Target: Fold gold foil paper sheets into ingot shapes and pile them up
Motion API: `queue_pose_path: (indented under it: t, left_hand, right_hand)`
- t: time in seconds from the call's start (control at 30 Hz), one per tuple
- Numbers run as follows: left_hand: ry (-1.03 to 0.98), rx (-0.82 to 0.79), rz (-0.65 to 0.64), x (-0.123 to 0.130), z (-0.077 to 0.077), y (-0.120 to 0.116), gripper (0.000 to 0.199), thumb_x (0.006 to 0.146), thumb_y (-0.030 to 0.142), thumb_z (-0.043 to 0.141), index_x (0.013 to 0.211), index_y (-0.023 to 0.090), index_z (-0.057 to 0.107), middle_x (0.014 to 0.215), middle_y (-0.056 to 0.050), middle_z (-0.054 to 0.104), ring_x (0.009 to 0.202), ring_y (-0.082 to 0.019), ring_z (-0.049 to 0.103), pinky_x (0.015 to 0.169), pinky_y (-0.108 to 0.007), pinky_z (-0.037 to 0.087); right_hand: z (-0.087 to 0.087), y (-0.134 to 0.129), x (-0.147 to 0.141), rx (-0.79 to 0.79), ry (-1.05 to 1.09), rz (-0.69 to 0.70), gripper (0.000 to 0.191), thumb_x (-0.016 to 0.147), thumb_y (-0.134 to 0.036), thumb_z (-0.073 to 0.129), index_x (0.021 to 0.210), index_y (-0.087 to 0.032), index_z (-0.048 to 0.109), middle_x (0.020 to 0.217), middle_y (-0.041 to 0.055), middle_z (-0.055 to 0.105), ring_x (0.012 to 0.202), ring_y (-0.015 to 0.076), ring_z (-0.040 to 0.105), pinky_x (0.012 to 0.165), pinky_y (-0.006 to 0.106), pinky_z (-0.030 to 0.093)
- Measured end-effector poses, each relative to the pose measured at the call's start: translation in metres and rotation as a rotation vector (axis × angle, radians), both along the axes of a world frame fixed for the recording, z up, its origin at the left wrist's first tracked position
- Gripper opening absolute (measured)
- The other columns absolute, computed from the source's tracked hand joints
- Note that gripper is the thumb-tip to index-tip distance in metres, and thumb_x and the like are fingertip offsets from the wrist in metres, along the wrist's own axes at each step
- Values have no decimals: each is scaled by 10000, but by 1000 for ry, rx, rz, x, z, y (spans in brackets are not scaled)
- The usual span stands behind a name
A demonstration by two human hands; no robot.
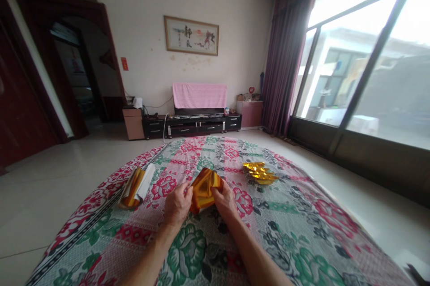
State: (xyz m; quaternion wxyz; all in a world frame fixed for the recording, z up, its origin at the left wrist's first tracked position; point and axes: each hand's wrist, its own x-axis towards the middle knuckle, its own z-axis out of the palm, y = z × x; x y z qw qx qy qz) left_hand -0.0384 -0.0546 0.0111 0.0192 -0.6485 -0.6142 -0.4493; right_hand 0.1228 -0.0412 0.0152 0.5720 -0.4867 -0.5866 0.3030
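A sheet of shiny gold foil paper (pixel 202 189) is held up between my two hands, just above the patterned cloth. My left hand (pixel 178 203) pinches its left edge, fingers closed. My right hand (pixel 224 197) grips the right side, with the thumb pressed on the front face. The sheet looks bent, with creases catching the light. To the right lies a group of folded gold paper ingots (pixel 260 172), set close together. On the left rests a curled stack of gold foil paper (pixel 135 187) with white backing showing.
A floral cloth (pixel 289 245) covers the rounded surface in front of me. Beyond it, a low black TV cabinet (pixel 198 127) stands against the wall, with a pink cloth (pixel 199 95) draped over the screen. Large windows (pixel 369 62) and a purple curtain (pixel 285 57) are on the right.
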Motion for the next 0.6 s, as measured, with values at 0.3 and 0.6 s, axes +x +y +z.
queue_pose_path:
  t: [0.3,0.6]
  left_hand:
    - [-166,28,-29,-4,4,-2,213,795,305,486,837,204,669,794,-55,725,749,-191,676,700,-253,509]
    - [-268,174,-177,-5,7,-2,125,732,225,465,817,201,553,1043,-83,653,1012,-190,604,837,-285,507]
  right_hand:
    - [-5,2,-3,-11,120,115,218,713,-276,501,830,-150,635,728,26,677,647,162,609,572,231,491]
    - [1,0,-6,287,172,90,116,672,-194,524,691,-184,638,1009,86,665,950,198,605,828,316,469]
